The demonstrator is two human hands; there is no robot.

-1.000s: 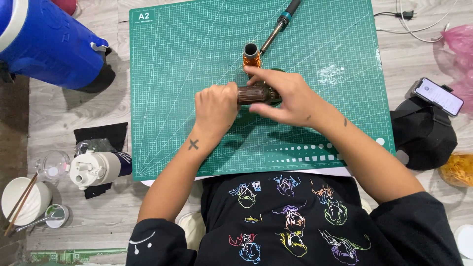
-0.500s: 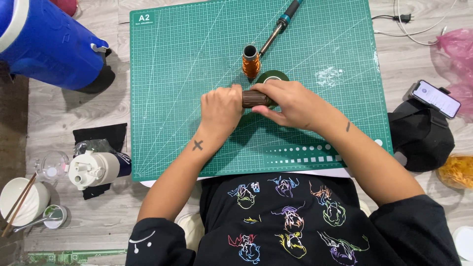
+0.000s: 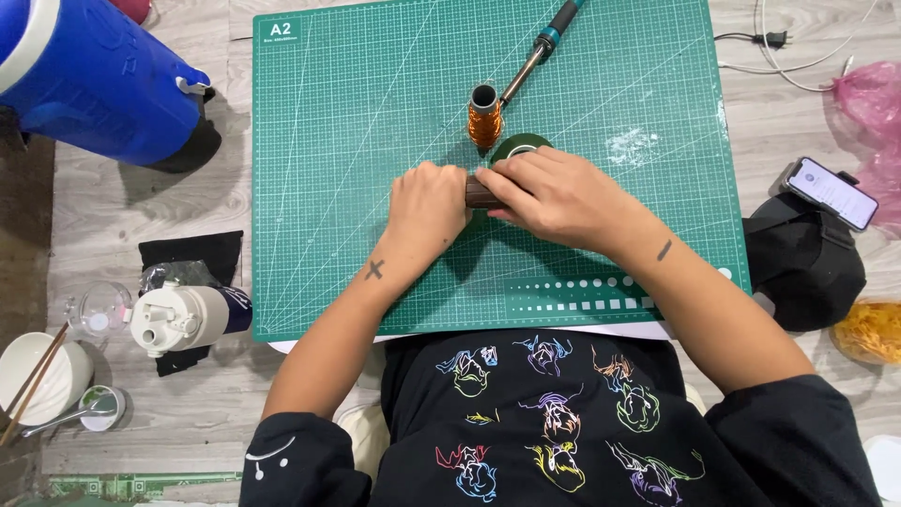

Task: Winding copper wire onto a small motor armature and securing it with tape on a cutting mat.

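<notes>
Both hands meet over the middle of a green cutting mat (image 3: 357,160). My left hand (image 3: 427,208) and my right hand (image 3: 554,195) grip the two ends of a short dark brown cylinder (image 3: 479,194), of which only a small part shows between them. Just beyond the hands stands a spool of copper wire (image 3: 484,117), and a dark green roll of tape (image 3: 519,145) lies partly hidden behind my right hand. A soldering iron (image 3: 544,42) with a dark handle lies diagonally at the mat's far edge.
A large blue cooler jug (image 3: 94,80) stands at the far left. A white bottle (image 3: 183,314), a glass, a bowl with chopsticks (image 3: 33,376) and a spoon sit at the near left. A phone (image 3: 831,192) rests on a black cap (image 3: 812,272) at right, beside pink and yellow bags.
Both hands have slid slightly toward me with the brown cylinder. The right hand's fingers have closed further over it, hiding more of it.
</notes>
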